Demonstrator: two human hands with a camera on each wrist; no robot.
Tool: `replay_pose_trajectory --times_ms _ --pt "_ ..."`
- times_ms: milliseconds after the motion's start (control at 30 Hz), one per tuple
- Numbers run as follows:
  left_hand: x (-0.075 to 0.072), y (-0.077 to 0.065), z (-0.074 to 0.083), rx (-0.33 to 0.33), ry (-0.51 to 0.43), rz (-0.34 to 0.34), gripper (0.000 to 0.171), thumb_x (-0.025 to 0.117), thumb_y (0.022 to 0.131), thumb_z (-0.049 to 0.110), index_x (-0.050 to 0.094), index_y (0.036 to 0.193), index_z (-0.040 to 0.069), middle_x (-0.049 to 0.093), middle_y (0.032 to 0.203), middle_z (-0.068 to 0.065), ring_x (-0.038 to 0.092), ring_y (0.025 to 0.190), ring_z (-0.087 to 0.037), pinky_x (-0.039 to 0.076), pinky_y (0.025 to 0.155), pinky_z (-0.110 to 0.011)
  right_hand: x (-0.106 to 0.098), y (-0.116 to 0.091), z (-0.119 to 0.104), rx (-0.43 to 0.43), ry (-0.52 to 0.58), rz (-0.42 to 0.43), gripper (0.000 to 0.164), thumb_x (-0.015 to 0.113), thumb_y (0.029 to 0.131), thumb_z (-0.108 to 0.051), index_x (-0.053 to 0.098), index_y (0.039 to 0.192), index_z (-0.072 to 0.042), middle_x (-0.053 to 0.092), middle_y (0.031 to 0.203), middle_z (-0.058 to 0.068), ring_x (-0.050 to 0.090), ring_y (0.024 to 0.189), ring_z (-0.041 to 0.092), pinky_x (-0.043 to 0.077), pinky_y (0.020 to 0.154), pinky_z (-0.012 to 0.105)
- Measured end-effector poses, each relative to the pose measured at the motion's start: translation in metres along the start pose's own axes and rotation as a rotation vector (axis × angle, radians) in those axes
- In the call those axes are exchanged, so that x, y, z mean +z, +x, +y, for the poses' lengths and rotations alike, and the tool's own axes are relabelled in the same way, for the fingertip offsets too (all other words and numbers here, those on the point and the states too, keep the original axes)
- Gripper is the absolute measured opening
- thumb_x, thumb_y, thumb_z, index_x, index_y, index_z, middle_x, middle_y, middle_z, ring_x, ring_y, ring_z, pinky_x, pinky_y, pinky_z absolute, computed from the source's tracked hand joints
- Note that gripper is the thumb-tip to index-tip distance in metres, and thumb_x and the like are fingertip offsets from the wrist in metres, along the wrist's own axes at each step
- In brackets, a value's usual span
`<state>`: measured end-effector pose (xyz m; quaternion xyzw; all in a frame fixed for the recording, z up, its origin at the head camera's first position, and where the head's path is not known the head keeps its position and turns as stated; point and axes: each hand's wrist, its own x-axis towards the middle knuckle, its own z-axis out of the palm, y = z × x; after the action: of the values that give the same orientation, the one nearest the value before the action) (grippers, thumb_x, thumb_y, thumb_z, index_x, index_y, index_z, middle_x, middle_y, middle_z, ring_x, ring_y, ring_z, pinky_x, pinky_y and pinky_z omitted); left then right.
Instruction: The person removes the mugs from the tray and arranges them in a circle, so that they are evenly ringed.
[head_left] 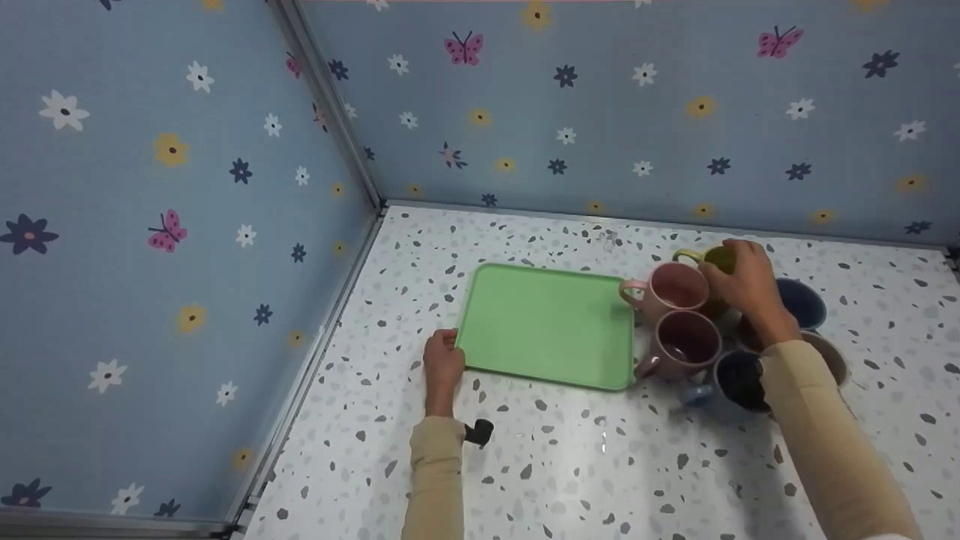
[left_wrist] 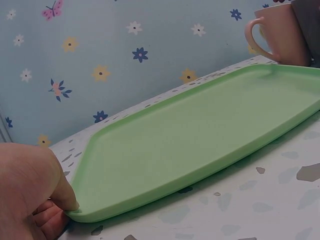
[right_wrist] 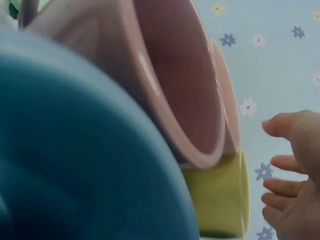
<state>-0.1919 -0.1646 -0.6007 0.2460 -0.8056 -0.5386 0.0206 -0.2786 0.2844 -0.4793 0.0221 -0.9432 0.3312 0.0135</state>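
Note:
At its near left corner, a light green tray (head_left: 547, 326) is pinched by my left hand (head_left: 444, 365). In the left wrist view the thumb of that hand (left_wrist: 30, 182) presses on the rim, with curled fingers below. My right hand (head_left: 742, 289) hovers by a yellow-green mug (head_left: 720, 260) at the back of a mug group. The right wrist view shows the fingers of this hand (right_wrist: 300, 175) spread and apart from the yellow-green mug (right_wrist: 220, 197). A pink mug (head_left: 654, 304) and a mauve mug (head_left: 679, 367) stand at the tray's right edge, handles toward it.
Under and beside my right forearm stand a light blue mug (head_left: 724, 405), a dark blue mug (head_left: 802, 304) and a pale mug (head_left: 829, 356), partly hidden. Flowered walls (head_left: 600, 97) border the speckled table (head_left: 540, 465) behind and at left.

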Motion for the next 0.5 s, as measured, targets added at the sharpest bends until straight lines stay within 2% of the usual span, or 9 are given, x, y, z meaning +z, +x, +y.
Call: replay_pose_trajectory --times_ms 100,267,400,500 --pt "0.000 -0.001 0.001 -0.005 0.004 -0.002 0.044 0.040 0.082 -0.009 0.056 0.122 -0.002 0.057 0.117 -0.018 0.057 0.108 -0.029 0.048 0.092 -0.037 -0.005 0.000 0.006 0.046 -0.010 -0.020 0.069 0.052 0.095 -0.032 0.027 0.144 0.010 0.026 0.142 0.037 0.033 0.123 0.051 0.032 0.100 0.064" --pt "-0.001 -0.002 0.002 -0.007 0.004 -0.004 0.043 0.040 0.083 -0.008 0.056 0.122 -0.001 0.057 0.117 -0.017 0.057 0.108 -0.029 0.048 0.092 -0.037 -0.009 0.000 0.014 0.067 -0.021 -0.040 0.064 0.047 0.097 -0.023 0.023 0.143 0.015 0.022 0.142 0.042 0.028 0.128 0.055 0.025 0.106 0.065" --pt "-0.001 -0.002 0.002 -0.010 -0.005 -0.002 0.044 0.040 0.082 -0.009 0.056 0.122 -0.001 0.057 0.117 -0.018 0.057 0.108 -0.029 0.048 0.092 -0.037 -0.010 0.001 0.018 0.061 -0.016 -0.030 0.058 0.047 0.095 -0.011 0.024 0.140 0.017 0.027 0.139 0.043 0.029 0.128 0.056 0.025 0.106 0.064" --pt "0.000 -0.002 0.002 -0.015 -0.006 0.001 0.044 0.040 0.082 -0.009 0.056 0.123 -0.002 0.057 0.117 -0.018 0.057 0.107 -0.029 0.048 0.092 -0.037 -0.011 0.001 0.019 0.046 -0.017 -0.016 0.055 0.045 0.092 -0.004 0.026 0.139 0.018 0.035 0.133 0.043 0.036 0.122 0.055 0.029 0.103 0.064"
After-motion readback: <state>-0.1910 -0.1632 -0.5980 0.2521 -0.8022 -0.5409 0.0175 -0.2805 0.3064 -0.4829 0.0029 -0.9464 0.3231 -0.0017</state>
